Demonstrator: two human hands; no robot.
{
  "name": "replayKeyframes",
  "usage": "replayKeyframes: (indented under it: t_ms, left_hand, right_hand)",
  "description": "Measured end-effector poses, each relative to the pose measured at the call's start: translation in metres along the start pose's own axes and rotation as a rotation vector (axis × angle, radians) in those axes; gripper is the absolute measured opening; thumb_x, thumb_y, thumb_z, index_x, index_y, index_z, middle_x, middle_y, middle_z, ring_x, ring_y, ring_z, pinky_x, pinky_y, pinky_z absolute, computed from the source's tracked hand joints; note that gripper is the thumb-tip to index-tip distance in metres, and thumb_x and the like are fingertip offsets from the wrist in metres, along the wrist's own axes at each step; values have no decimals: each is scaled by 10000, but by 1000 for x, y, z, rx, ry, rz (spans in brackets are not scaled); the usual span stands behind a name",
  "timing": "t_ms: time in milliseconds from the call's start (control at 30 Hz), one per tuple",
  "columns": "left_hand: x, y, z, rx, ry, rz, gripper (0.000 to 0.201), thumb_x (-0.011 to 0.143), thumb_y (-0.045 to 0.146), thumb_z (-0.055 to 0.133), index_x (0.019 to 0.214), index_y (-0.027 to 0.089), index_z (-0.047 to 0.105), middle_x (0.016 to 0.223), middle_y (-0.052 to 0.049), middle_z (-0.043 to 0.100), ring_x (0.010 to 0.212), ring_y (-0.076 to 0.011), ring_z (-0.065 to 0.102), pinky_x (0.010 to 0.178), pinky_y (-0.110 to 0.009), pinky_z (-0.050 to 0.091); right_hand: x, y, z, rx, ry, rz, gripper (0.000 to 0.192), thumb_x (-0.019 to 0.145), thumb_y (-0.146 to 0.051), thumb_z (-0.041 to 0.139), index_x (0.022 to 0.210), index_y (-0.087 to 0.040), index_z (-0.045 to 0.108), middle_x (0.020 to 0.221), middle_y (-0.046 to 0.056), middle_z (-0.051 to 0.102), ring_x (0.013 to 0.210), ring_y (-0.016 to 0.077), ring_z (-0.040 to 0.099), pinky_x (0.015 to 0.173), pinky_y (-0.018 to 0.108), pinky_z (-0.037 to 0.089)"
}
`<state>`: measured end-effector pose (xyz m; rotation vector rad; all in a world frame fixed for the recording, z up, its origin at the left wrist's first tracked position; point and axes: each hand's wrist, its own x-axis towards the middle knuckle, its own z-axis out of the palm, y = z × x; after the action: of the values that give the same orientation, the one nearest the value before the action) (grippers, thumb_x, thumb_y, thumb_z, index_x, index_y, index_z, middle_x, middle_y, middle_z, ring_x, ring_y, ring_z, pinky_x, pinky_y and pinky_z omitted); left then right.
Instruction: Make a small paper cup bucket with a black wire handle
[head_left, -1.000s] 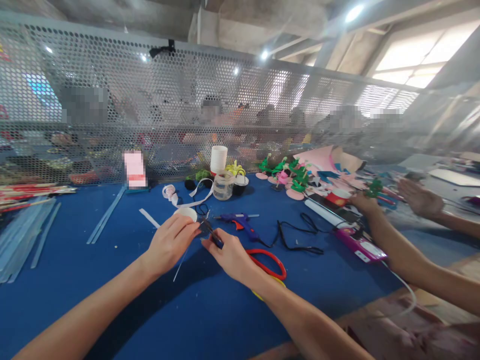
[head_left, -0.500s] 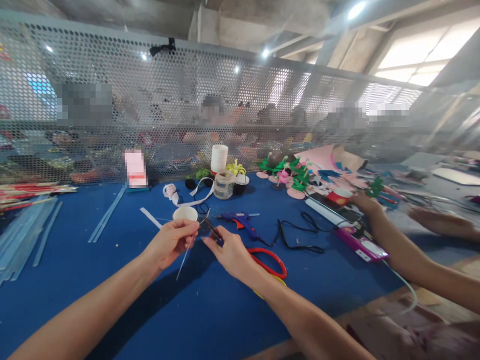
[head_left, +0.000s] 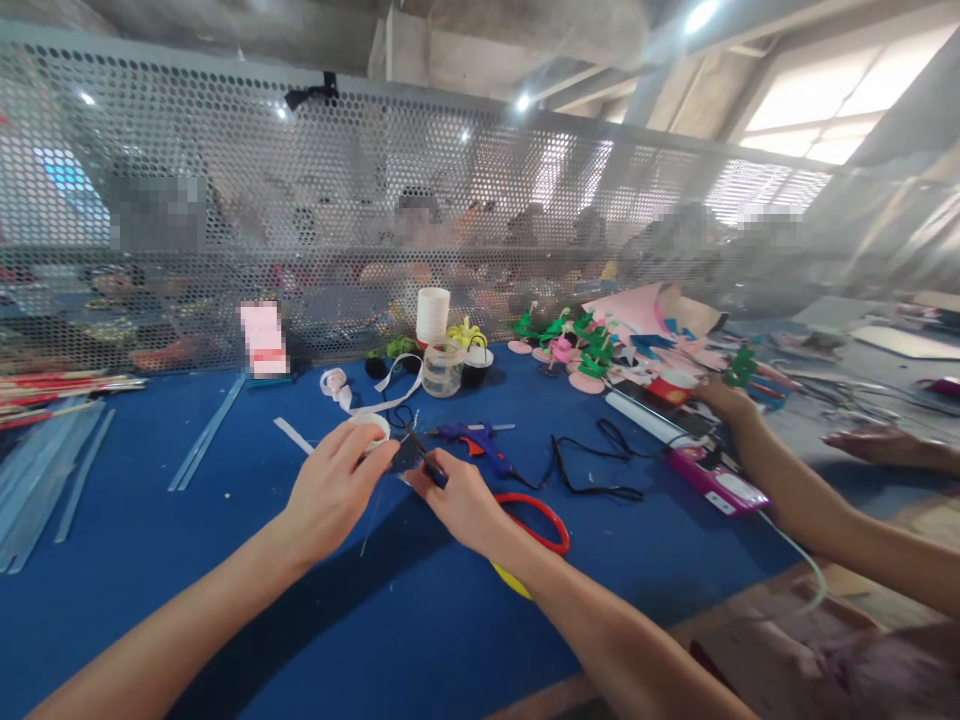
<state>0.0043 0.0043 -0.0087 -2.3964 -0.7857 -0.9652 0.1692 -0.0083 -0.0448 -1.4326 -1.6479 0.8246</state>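
The left hand (head_left: 334, 490) pinches a thin clear stick (head_left: 371, 518) slanting toward the viewer; the right hand (head_left: 459, 500), just beside, grips small scissors (head_left: 420, 458) (blades pointing far-left).

I see both of my forearms bare along all their visible length: no sleeve, cuff or fabric covers either one. My left hand (head_left: 335, 487) wears no glove, and I can make out no ring on its fingers and no watch, strap or band at its wrist. My right hand (head_left: 459, 497) is just as plain, ungloved, with a bare wrist and nothing tied or taped round it. The fingers of both hands are slim, and the nails are too small and blurred for me to tell whether they carry polish. No clothing of mine shows anywhere.
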Motion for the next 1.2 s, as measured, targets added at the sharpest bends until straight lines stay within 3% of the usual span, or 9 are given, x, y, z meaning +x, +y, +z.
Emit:
replayKeyframes:
  t_ms: [100,167,233,367,467,800,967,1033,1200]
  left_hand:
    - [-1,-2,6,-86,64,52,112,771,127,495,818,147,594,760,-62,616,692,-142,536,667,-270,464]
    - [-2,-1,9,-245,88,-94,81,754,158,529,761,155,610,702,-44,615,655,-131,545,629,-249,462]
    - [-1,2,11,-528,62,-431,69,719,204,574,693,155,615,631,-25,599,572,-110,534,541,-222,446]
    - [5,9,14,-1372,-88,-1264,171,605,259,663,590,123,560,523,7,537,392,-33,405,384,-167,345]
    - [7,11,15,-1663,-77,-1468,212,520,214,720,570,104,545,519,10,536,386,-6,386,381,-139,318]
    - [9,11,15,-1425,1,-1320,259,504,300,719,575,115,552,485,37,534,379,-22,390,387,-163,308]
    - [5,10,15,-1208,-91,-1161,214,622,327,625,642,136,533,502,25,553,384,-52,424,389,-184,345]
    - [0,7,15,-955,-104,-948,156,714,303,543,692,149,543,539,7,577,429,-79,476,427,-206,390]
    - [-7,-1,14,-202,130,-175,97,757,162,512,803,173,596,761,-60,607,722,-149,546,654,-282,457]
  right_hand:
    - [-3,-2,2,-18,-27,-21,191,735,-347,478,728,-163,527,676,31,590,603,136,522,571,246,385]
    - [-4,-2,2,-18,-36,-24,194,741,-352,472,733,-165,525,671,29,589,589,134,518,558,242,382]
    - [-4,-1,3,-14,-33,-23,203,743,-365,473,738,-167,520,673,31,590,582,134,517,552,241,382]
    - [-3,0,3,-38,8,-43,189,741,-355,483,744,-169,512,682,34,592,601,141,523,572,247,385]
    - [-4,-1,1,-63,1,-43,199,729,-367,499,734,-168,513,646,21,577,577,136,514,556,243,379]
    - [-8,-4,1,-49,-105,-70,244,725,-382,508,812,-156,537,682,19,577,579,120,499,545,232,376]
    - [-5,-2,1,-32,-73,-46,222,738,-377,489,748,-159,528,666,19,581,582,124,505,551,235,378]
    - [-3,-2,-1,-14,-51,-18,234,738,-384,483,720,-153,516,662,20,578,578,122,501,552,234,380]
    - [-3,-6,-2,1,-72,0,228,736,-370,475,697,-151,519,651,19,579,583,123,499,536,226,375]
